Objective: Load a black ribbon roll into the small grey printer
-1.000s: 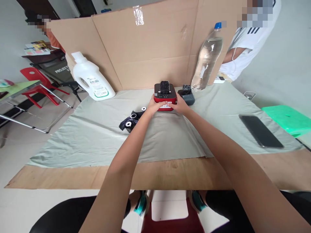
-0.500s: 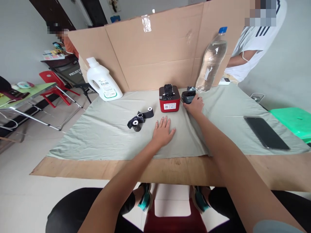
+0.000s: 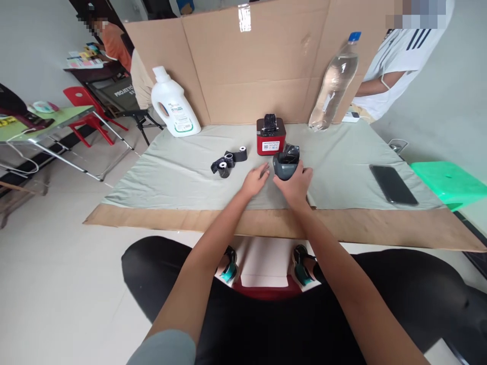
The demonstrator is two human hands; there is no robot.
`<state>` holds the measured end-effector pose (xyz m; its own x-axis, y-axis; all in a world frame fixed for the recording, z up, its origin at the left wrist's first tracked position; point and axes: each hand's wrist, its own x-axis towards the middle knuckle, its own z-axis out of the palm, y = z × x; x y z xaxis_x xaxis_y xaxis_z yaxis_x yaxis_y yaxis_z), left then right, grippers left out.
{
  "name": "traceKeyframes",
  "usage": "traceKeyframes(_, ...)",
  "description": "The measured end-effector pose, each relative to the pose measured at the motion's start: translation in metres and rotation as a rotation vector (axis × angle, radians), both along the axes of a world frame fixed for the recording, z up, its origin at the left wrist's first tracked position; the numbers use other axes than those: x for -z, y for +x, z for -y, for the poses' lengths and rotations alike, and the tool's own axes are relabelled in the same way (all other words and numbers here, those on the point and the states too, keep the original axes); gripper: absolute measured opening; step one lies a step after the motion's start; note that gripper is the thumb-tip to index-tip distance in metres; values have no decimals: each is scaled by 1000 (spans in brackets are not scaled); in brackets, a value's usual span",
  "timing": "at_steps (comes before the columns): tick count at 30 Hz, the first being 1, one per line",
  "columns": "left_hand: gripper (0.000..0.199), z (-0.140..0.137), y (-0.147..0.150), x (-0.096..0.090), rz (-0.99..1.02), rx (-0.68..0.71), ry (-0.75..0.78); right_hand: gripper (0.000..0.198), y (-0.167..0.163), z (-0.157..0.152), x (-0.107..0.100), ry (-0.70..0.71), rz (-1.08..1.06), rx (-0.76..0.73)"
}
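Note:
My right hand (image 3: 296, 183) grips a small dark grey printer (image 3: 285, 163) with a black roll on top, holding it over the grey cloth (image 3: 171, 175) near the middle of the table. My left hand (image 3: 255, 180) lies open on the cloth just left of that printer, fingers apart, nearly touching it. Behind them a red printer (image 3: 271, 136) with a black roll in its top stands by the cardboard wall. Black ribbon rolls (image 3: 229, 158) with white cores lie to the left.
A white detergent jug (image 3: 174, 105) stands back left and a clear water bottle (image 3: 334, 83) back right against the cardboard screen (image 3: 247, 66). A black phone (image 3: 393, 184) lies on the cloth at right. A green stool (image 3: 445, 181) and a person in white are at right.
My right hand took the dark grey printer from beside the red one and drew it toward me. My left hand left the red printer and now rests beside the grey one.

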<state>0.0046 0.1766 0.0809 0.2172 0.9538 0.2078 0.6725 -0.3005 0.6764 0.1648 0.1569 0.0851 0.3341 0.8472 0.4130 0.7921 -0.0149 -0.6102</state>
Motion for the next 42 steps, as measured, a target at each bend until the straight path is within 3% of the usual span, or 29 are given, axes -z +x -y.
traceKeyframes(6,37,-1,-14,2,71,-51,86,98,-17,20,6,-68,78,-87)
traceKeyframes(11,41,5,-18,6,33,-5,110,98,-13,24,5,-119,95,-89)
traceKeyframes(16,44,8,-19,2,-157,5,166,112,-13,25,5,-140,120,-87)
traceKeyframes(29,49,17,-5,-8,-513,28,173,111,-12,24,-3,-181,155,-100)
traceKeyframes(37,56,19,-8,-7,-621,86,179,111,-11,21,0,-151,195,-125)
traceKeyframes(42,56,20,-8,-3,-588,57,195,109,-9,19,3,-116,181,-130)
